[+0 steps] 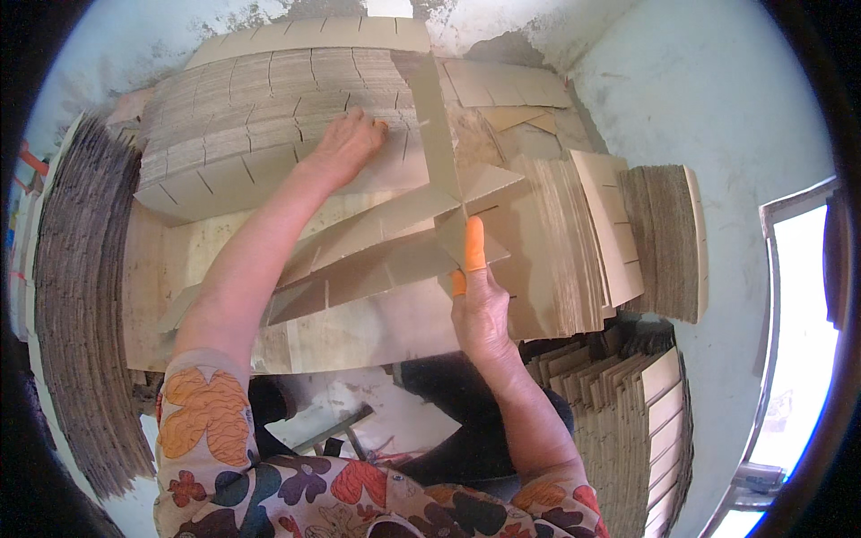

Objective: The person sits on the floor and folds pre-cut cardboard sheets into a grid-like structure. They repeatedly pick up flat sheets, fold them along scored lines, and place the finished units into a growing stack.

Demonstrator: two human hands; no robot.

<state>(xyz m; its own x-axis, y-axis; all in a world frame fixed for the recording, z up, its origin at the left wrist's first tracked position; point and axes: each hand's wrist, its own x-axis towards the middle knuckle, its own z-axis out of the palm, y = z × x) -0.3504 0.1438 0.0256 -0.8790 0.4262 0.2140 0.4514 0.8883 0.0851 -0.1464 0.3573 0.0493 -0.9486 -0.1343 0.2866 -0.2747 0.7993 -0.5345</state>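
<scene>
My left hand (352, 148) reaches over the front of a long stack of slotted cardboard strips (260, 99). Its fingers curl at the top edge of the front strip; their tips are partly hidden. My right hand (482, 314) wears orange finger covers on the thumb and a finger. It grips slotted cardboard dividers (359, 278) near where they cross, with two long strips running out to the left and lying partly over the board. One narrow strip (435, 125) crosses them and points away from me, its far end beside the stack.
More upright cardboard pieces (574, 242) stand at the right, with another bundle (664, 242) by the wall. A tall stack (85, 305) lines the left side. Below right, further slotted pieces (628, 403) are piled. Loose cardboard sheets (507, 85) lie at the back right.
</scene>
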